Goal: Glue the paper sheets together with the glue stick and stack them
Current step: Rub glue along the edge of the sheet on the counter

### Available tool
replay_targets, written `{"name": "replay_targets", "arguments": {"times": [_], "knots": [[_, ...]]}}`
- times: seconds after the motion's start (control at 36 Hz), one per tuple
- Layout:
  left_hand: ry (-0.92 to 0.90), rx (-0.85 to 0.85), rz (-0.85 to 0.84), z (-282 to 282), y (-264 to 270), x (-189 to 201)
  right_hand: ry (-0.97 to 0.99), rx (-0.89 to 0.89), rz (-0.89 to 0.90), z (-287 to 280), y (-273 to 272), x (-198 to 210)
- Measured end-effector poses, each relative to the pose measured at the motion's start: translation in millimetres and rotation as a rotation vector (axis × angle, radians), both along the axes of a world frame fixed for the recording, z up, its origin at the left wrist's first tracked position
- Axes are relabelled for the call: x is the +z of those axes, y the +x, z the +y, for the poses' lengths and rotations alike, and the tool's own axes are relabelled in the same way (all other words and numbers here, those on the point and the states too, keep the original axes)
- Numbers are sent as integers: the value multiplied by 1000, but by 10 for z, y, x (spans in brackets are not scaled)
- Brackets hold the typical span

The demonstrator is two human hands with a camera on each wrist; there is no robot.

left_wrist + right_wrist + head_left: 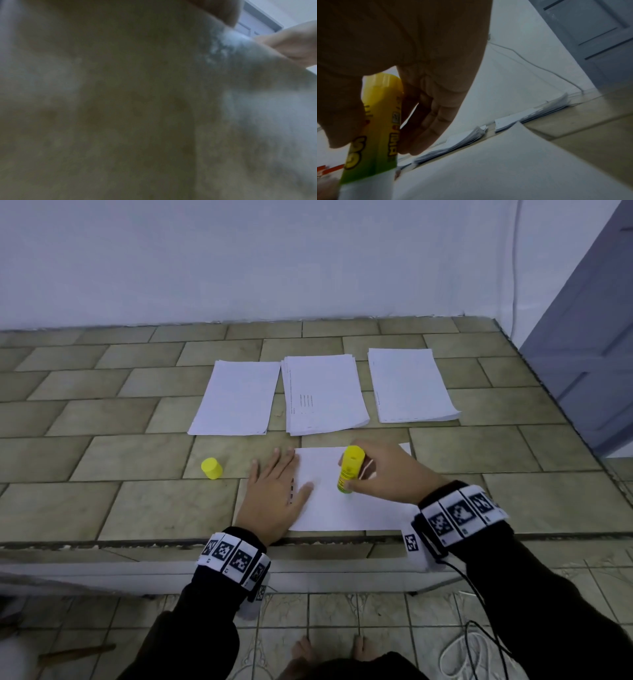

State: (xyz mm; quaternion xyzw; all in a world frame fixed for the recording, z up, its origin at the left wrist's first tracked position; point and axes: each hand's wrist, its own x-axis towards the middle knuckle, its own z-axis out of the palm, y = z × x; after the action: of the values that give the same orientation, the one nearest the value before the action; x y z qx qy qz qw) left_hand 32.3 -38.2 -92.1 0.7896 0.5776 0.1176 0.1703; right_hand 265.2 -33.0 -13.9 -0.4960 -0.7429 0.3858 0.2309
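Observation:
A white paper sheet [346, 510] lies on the tiled counter near its front edge. My left hand [274, 494] lies flat, fingers straight, pressing the sheet's left edge. My right hand [380, 474] grips a yellow-green glue stick [350, 470] held nearly upright, its lower end touching the sheet. The right wrist view shows the glue stick [375, 135] between thumb and fingers over the sheet [505, 169]. The yellow cap [211, 468] lies on the counter left of my left hand. The left wrist view is blurred against the surface.
Three paper piles lie in a row farther back: left pile [236, 398], middle pile [323, 393], right pile [411, 385]. A white wall stands behind and a grey door [589, 344] at the right. The counter's front edge [171, 544] runs below my wrists.

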Motion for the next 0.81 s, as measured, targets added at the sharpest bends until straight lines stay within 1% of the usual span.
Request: {"name": "replay_targets", "arguments": {"times": [0.17, 0.31, 0.42, 0.56, 0.72, 0.81], "knots": [[28, -4, 99, -8, 14, -12, 8, 69, -33, -160, 164, -42], [45, 2, 101, -24, 19, -10, 44, 154, -48, -262, 178, -87], [51, 3, 101, -26, 23, 2, 75, 178, -67, -263, 177, -113], [69, 1, 88, -20, 24, -18, 103, 156, -107, -115, 162, -86], [69, 8, 79, -22, 27, -22, 57, 82, -118, 183, 138, -4], [57, 8, 101, -19, 21, -26, 51, 42, -135, 347, 141, 5]]}}
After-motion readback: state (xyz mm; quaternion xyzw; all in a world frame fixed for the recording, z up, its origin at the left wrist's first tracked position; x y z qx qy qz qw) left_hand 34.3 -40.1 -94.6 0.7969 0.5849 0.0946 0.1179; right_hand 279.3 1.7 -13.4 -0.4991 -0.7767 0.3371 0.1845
